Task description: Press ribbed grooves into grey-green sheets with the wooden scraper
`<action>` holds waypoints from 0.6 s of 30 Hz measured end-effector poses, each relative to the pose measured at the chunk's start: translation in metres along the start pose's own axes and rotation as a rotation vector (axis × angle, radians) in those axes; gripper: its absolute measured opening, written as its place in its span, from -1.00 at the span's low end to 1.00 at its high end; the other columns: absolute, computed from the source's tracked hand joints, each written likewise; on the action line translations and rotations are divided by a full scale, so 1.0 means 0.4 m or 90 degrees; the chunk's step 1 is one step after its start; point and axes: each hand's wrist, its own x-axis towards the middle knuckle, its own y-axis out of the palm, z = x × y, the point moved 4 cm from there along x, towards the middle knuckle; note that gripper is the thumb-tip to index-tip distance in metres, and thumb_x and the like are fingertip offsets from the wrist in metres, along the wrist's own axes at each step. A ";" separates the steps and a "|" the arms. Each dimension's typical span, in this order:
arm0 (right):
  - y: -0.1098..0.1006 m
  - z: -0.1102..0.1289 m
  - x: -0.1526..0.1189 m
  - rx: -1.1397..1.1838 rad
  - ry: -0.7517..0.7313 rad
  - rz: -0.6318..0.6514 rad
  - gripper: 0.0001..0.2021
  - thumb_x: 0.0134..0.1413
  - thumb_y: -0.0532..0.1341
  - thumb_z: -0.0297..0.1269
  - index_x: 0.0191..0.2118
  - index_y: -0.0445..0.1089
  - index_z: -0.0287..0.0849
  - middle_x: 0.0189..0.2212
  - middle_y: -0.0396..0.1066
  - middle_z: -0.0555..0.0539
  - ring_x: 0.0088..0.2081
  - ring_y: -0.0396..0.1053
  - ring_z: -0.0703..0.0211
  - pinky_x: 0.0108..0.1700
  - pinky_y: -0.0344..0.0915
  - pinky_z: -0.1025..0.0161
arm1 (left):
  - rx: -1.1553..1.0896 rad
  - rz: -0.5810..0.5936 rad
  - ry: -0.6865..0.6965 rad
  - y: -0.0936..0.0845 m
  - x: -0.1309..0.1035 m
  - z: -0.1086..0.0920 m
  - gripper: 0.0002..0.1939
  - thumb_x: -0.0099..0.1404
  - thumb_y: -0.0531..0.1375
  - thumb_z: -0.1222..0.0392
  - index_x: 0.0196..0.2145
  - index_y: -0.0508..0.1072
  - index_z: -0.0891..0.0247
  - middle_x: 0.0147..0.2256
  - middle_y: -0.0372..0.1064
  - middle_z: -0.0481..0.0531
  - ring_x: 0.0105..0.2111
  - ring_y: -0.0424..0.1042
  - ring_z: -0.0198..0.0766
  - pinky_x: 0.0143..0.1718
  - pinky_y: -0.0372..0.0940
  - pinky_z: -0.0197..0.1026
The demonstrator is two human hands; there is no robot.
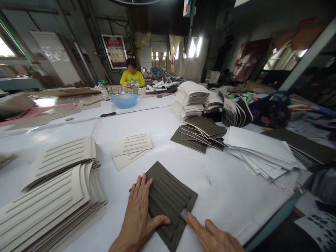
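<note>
A dark olive-grey panel [172, 190] with raised parallel ribs lies at an angle on the white table in front of me. My left hand [139, 213] rests flat on its left side, fingers spread and thumb stretched across the lower ribs. At the panel's lower right edge, my right hand [214, 236] grips a small flat tool [184, 214] with a greyish tip and a yellowish handle. The index finger lies along this tool, whose tip touches the panel by the rib ends. Most of the handle is hidden in my hand.
Stacks of cream ribbed panels [60, 192] stand at left, with a few loose cream pieces [133, 145] ahead. Dark ribbed panels [202, 129] and white sheets [259, 147] lie at right. Farther back are a blue basin [124, 100] and a person in yellow [132, 77].
</note>
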 end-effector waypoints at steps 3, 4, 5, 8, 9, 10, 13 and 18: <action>-0.003 0.019 0.036 0.034 0.020 0.066 -0.24 0.12 -0.04 -0.58 0.41 -0.14 0.06 -0.27 0.53 -0.08 -0.56 0.37 0.13 -0.54 0.32 0.29 | -0.011 -0.002 -0.014 0.000 -0.001 0.000 0.26 -0.11 0.35 -0.40 0.33 -0.11 0.29 0.33 -0.12 0.44 0.33 -0.13 0.29 0.25 -0.04 0.37; -0.011 0.032 0.058 0.034 0.024 0.087 -0.25 0.11 -0.04 -0.59 0.40 -0.09 0.03 -0.24 0.53 -0.10 -0.52 0.40 0.12 -0.51 0.33 0.28 | -0.016 0.000 -0.017 -0.001 0.000 -0.001 0.29 -0.12 0.36 -0.40 0.34 -0.14 0.29 0.33 -0.12 0.44 0.33 -0.14 0.29 0.25 -0.04 0.37; -0.021 0.047 0.085 0.029 0.027 0.107 -0.27 0.10 -0.05 -0.61 0.39 -0.02 -0.02 -0.21 0.53 -0.13 -0.49 0.42 0.10 -0.48 0.35 0.27 | -0.020 0.001 -0.019 -0.003 0.000 -0.002 0.32 -0.12 0.36 -0.40 0.35 -0.18 0.30 0.33 -0.12 0.44 0.33 -0.15 0.29 0.25 -0.04 0.37; -0.054 0.095 0.184 0.001 0.046 0.131 -0.35 0.11 0.01 -0.59 0.34 0.09 -0.17 -0.13 0.50 -0.22 -0.36 0.46 0.06 -0.36 0.39 0.24 | -0.033 0.004 -0.023 -0.006 0.001 -0.007 0.37 -0.11 0.37 -0.37 0.37 -0.30 0.30 0.33 -0.12 0.45 0.34 -0.16 0.30 0.26 -0.05 0.36; -0.065 0.110 0.219 0.003 0.046 0.118 -0.39 0.14 0.05 -0.55 0.33 0.10 -0.21 -0.13 0.49 -0.24 -0.32 0.47 0.04 -0.31 0.41 0.21 | -0.038 0.004 -0.026 -0.005 0.001 -0.008 0.39 -0.11 0.39 -0.35 0.37 -0.34 0.29 0.33 -0.13 0.45 0.34 -0.16 0.30 0.26 -0.04 0.36; -0.076 0.123 0.253 0.016 0.038 0.098 -0.42 0.16 0.11 -0.49 0.31 0.13 -0.23 -0.13 0.48 -0.25 -0.27 0.46 0.03 -0.26 0.42 0.19 | -0.042 0.002 -0.031 -0.004 0.001 -0.009 0.41 -0.12 0.40 -0.32 0.37 -0.37 0.29 0.33 -0.13 0.44 0.34 -0.17 0.29 0.26 -0.04 0.35; -0.107 0.140 0.332 0.078 -0.011 0.046 -0.55 0.22 0.23 -0.24 0.19 0.25 -0.21 -0.06 0.42 -0.20 -0.14 0.43 0.03 -0.12 0.41 0.07 | -0.048 -0.007 -0.047 0.001 -0.001 -0.005 0.42 -0.14 0.43 -0.29 0.37 -0.36 0.32 0.33 -0.12 0.46 0.34 -0.17 0.28 0.26 -0.01 0.32; -0.171 0.075 0.334 0.108 -0.023 0.002 -0.68 0.28 0.19 -0.15 0.07 0.34 -0.17 -0.02 0.37 -0.12 -0.11 0.41 0.08 -0.10 0.41 0.05 | -0.047 0.003 -0.012 -0.006 -0.008 0.016 0.19 -0.04 0.28 -0.45 0.29 -0.03 0.41 0.31 -0.12 0.55 0.33 -0.16 0.29 0.24 -0.01 0.37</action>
